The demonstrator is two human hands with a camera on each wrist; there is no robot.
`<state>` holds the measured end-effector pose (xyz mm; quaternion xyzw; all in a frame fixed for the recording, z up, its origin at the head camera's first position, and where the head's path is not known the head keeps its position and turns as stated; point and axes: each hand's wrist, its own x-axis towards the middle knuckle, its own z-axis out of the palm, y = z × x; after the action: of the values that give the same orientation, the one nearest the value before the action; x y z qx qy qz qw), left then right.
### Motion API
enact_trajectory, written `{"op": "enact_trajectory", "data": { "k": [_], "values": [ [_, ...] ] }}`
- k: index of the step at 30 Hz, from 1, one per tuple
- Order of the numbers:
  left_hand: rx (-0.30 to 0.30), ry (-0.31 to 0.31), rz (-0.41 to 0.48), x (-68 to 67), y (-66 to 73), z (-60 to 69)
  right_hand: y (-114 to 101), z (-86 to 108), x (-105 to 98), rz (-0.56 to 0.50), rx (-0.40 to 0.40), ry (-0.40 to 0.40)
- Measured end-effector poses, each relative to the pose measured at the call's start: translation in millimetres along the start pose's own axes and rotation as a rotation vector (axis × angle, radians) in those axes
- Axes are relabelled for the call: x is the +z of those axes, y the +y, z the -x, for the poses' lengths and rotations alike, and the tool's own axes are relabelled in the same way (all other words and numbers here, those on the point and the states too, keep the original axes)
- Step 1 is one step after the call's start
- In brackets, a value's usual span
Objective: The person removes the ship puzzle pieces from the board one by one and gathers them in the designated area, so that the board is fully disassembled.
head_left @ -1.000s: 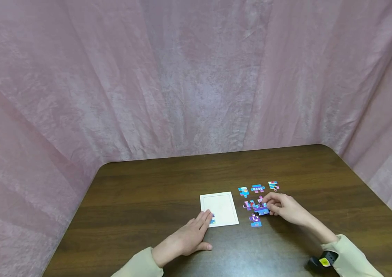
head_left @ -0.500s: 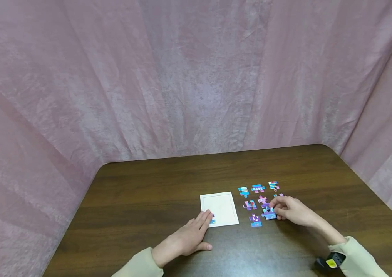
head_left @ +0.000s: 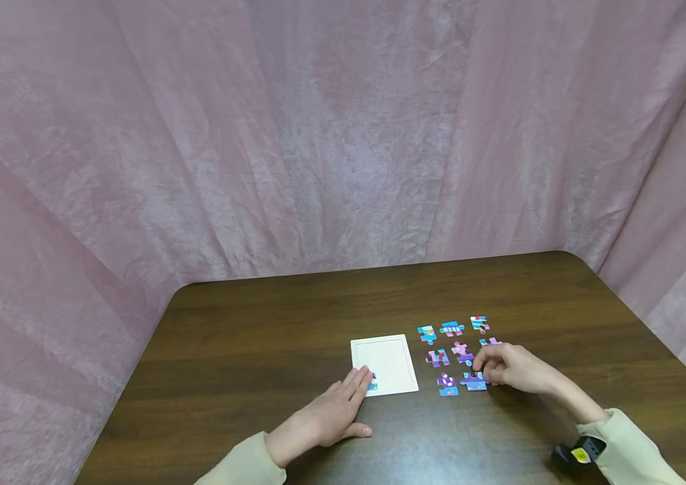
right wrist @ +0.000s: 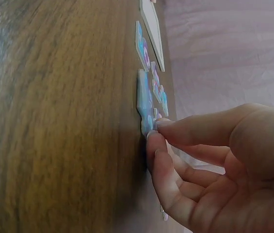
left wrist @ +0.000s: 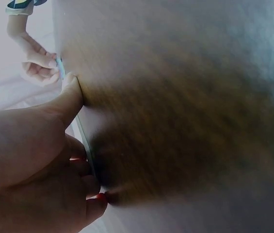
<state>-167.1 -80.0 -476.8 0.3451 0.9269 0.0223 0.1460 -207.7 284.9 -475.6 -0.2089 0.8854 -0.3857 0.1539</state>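
My left hand (head_left: 339, 409) lies flat with its fingers extended over the lower left corner of a white puzzle frame board (head_left: 387, 360). A small coloured puzzle piece (head_left: 373, 384) in that corner is partly covered by the fingertips. At the right, my right hand (head_left: 515, 369) pinches the edge of a blue and purple puzzle piece (head_left: 473, 382) low over the table. Thumb and forefinger meet on that piece's end (right wrist: 145, 97) in the right wrist view. Just left of it lies a purple and blue puzzle piece (head_left: 447, 384).
Several loose puzzle pieces lie spaced out right of the board, among them a blue one (head_left: 426, 335), a striped one (head_left: 452, 329) and a pink one (head_left: 460, 351). The brown table (head_left: 258, 337) ends at a pink curtain (head_left: 343, 135).
My right hand has moved the blue and purple piece right and nearer to me, out from among the others, to beside the lower purple piece. The left hand has stayed put.
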Motion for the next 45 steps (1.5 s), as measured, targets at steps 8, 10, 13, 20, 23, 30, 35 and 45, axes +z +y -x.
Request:
{"op": "enact_trajectory", "data": {
  "k": [8, 10, 13, 20, 23, 30, 35, 45],
  "values": [
    [0.002, 0.005, -0.012, -0.8, -0.8, -0.3, 0.0, -1.9, -0.4, 0.034, 0.023, 0.024],
    [0.003, 0.006, -0.014, -0.7, -0.9, -0.3, -0.2, -2.3, 0.0, 0.043, 0.042, 0.033],
    [0.003, 0.004, -0.012, -0.3, -1.0, -0.3, -0.3, -2.0, 0.5, 0.059, 0.055, 0.04],
    [0.0, -0.005, -0.002, -0.1, -0.7, -0.5, 1.9, -1.7, -0.6, 0.104, 0.044, 0.056],
    [0.0, -0.005, -0.004, -0.1, -0.6, -0.6, 3.2, -2.3, -1.5, 0.114, 0.034, 0.058],
    [0.0, -0.011, -0.008, -0.4, -0.7, -0.9, 4.3, -2.3, -3.4, 0.131, 0.01, 0.061],
    [0.011, -0.001, -0.019, -1.0, -0.8, -0.3, 3.7, -2.4, -4.9, 0.143, 0.0, 0.067],
    [0.008, -0.013, -0.006, 1.0, -2.1, -1.3, -8.7, -9.0, -2.0, 0.142, -0.01, 0.092]
  ]
}}
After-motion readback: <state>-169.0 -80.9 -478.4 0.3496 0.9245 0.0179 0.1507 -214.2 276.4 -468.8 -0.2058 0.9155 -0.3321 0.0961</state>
